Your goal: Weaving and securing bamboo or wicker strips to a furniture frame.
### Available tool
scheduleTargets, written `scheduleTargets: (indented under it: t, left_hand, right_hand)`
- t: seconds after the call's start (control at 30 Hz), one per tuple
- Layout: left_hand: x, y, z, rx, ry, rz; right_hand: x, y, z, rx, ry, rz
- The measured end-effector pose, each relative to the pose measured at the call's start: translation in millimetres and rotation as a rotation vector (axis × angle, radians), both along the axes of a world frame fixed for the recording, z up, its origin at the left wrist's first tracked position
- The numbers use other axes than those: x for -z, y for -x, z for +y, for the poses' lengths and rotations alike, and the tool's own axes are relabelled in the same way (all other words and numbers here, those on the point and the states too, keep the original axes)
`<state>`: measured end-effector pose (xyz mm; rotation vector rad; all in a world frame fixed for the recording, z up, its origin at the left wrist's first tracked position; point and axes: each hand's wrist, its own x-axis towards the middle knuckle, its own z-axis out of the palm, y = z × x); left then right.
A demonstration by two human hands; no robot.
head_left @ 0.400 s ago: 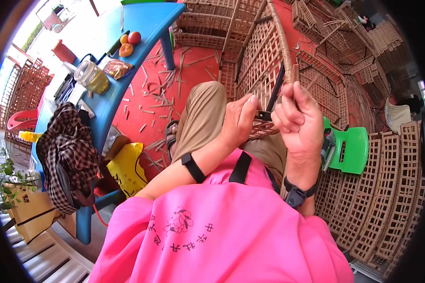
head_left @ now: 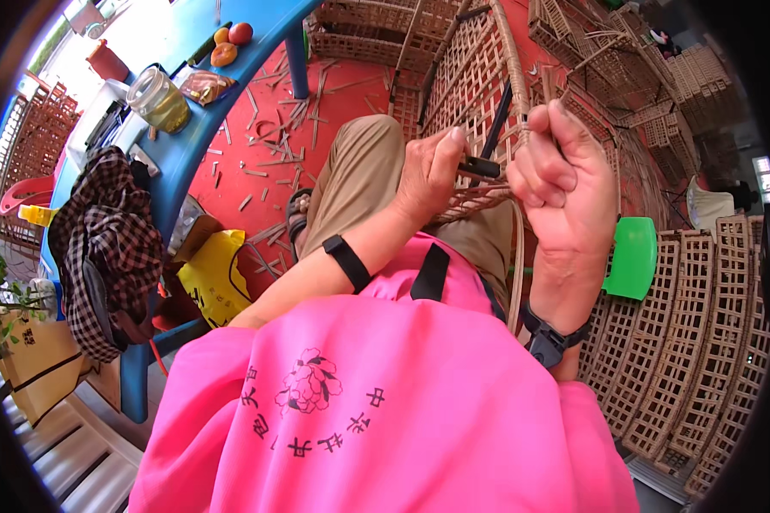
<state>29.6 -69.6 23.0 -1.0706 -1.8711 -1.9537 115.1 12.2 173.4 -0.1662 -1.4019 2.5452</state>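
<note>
Both fists by the basket (head_left: 512,68).
Your left grip (head_left: 432,171) wraps the dark tool (head_left: 479,168); your right grip (head_left: 565,171) is pressed together, pinching what seems to be a tan strip (head_left: 516,265) beside the basket's rim, in front of you. A slip of the tool could jab your right fingers, since they sit so near its end; too hard a pull could split the strip, and its trailing length could snag your clothes. Counted: two grips, one tool, one basket at your hands, one jar (head_left: 159,101) and three fruits (head_left: 240,33) (one looks cut) on the tabletop (head_left: 274,19), one green seat (head_left: 631,256) at your right.
</note>
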Motion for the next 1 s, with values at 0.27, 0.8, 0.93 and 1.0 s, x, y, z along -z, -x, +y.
scheduleTargets:
  t: [0.27,0.8,0.93,1.0]
  left_hand:
    - [0,-4,-3,0.093,-0.048,-0.191]
    - [-66,29,-21,0.613,0.242,-0.36]
    - [-68,31,-15,0.775,0.267,-0.522]
    - [-66,26,-13,0.688,0.188,-0.6]
  right_hand:
    - [-10,-2,-4,0.018,-0.146,-0.057]
    - [15,37,45,-0.134,-0.219,0.099]
    - [23,33,56,0.057,-0.432,0.053]
    - [28,33,59,-0.019,-0.269,0.094]
